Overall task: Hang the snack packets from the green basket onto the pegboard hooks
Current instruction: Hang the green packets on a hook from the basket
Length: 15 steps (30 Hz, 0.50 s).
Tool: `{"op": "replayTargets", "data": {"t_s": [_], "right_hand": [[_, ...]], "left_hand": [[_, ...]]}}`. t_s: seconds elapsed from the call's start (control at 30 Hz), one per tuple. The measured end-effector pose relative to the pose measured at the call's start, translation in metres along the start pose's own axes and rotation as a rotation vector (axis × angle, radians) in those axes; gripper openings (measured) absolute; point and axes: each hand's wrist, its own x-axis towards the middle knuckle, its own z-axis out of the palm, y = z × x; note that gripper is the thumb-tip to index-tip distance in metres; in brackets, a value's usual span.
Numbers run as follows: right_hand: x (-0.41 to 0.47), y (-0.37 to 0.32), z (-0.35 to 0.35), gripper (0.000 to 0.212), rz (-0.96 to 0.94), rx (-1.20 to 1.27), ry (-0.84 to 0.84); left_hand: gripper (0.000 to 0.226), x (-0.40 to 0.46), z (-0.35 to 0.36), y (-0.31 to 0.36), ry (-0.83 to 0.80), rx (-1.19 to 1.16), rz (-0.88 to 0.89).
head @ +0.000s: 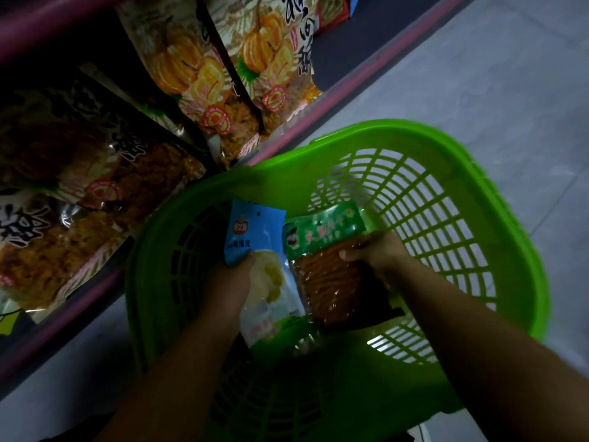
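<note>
A green plastic lattice basket (pixel 446 193) stands on the floor below me. Inside it, my left hand (pixel 231 279) grips a light blue and white snack packet (pixel 264 282) by its left edge. Beside it, my right hand (pixel 376 252) grips a packet with a green header and orange-red sticks (pixel 325 272), thumb on its front. Both packets stand side by side, tops pointing away from me. No pegboard hooks are in view.
A low shelf with a purple edge (pixel 296 126) runs diagonally at the left, holding large snack bags with pumpkin pictures (pixel 197 65) and darker bags (pixel 79 186). Grey tiled floor (pixel 478 59) lies to the right and behind the basket.
</note>
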Motion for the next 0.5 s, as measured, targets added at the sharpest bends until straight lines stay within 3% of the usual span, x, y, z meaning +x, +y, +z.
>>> {"op": "replayTargets", "data": {"t_s": [0.07, 0.17, 0.27, 0.37, 0.5], "right_hand": [[-0.016, -0.015, -0.011, 0.028, -0.044, 0.174, -0.032], [-0.06, -0.042, -0.029, 0.019, -0.187, 0.22, -0.008], [-0.131, -0.074, -0.05, 0.005, -0.25, 0.272, -0.029], [-0.221, -0.11, -0.07, 0.007, -0.274, 0.283, -0.041], [-0.351, -0.163, -0.088, 0.009, -0.259, 0.3, -0.065]], "left_hand": [[0.039, -0.013, 0.003, 0.007, -0.017, -0.131, -0.021], [0.017, -0.056, 0.003, 0.015, -0.057, -0.285, -0.047], [0.011, -0.122, -0.023, 0.024, -0.075, -0.31, -0.074], [0.023, -0.197, -0.075, 0.054, -0.052, -0.365, -0.164], [0.049, -0.307, -0.155, 0.125, -0.013, -0.392, -0.044]]}}
